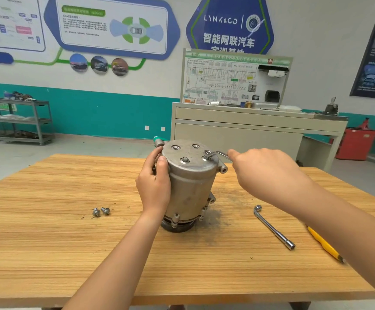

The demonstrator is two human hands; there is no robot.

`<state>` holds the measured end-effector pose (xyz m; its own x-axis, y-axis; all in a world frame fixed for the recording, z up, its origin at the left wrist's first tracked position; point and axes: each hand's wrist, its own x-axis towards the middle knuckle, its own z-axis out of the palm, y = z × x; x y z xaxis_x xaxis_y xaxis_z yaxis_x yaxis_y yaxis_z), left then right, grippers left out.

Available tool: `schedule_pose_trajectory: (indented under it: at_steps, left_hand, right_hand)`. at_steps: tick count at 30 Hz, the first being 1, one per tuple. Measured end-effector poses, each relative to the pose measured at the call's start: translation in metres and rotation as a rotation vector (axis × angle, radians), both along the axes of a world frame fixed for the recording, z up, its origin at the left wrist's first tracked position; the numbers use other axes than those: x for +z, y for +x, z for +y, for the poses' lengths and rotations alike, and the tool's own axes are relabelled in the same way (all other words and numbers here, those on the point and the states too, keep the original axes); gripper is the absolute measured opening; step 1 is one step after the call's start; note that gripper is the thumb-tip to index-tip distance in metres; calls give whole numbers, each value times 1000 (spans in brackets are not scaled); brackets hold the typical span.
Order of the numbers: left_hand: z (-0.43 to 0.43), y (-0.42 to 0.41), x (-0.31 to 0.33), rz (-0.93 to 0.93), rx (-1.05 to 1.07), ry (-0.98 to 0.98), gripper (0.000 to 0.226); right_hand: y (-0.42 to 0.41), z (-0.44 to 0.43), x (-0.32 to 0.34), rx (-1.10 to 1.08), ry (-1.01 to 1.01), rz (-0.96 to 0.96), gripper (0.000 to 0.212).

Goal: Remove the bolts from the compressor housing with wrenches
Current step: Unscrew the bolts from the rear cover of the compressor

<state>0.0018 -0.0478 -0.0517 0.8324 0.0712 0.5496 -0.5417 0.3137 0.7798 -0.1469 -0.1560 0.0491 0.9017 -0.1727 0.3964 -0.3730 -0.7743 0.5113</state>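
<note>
A grey metal compressor housing (191, 186) stands upright in the middle of the wooden table (70, 242). My left hand (154, 184) grips its upper left side. My right hand (265, 173) holds the handle of an L-shaped wrench (218, 155). The wrench's socket end sits on a bolt (206, 158) at the right of the housing's top face. Another bolt (184, 160) is seated at the front of the top face, and two holes behind it look empty. Two loose bolts (101, 211) lie on the table to the left.
A second L-shaped socket wrench (272, 227) lies on the table to the right of the housing. A yellow-handled tool (325, 245) lies further right, partly under my right forearm. Beyond the table stand a beige training bench (249, 126) and a grey shelf cart (21, 119).
</note>
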Motion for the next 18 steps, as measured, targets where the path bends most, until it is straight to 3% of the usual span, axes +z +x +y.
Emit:
schedule_pose_trajectory:
  at_steps: [2,6,15,18]
  left_hand:
    - [1,0,0,-2,2,1,41]
    - [2,-2,0,-8,8,-12,47]
    - [1,-1,1,-4,0,-23,46]
    - [0,-2,0,-4,2,-24,45]
  right_hand:
    - [-2,2,-3,1,11,9,30]
    - [-1,12,0,6,-22,51,46]
    - [-3,17,9,-14,-55,124,36]
    - [-2,21,5,-16,-74,111,42]
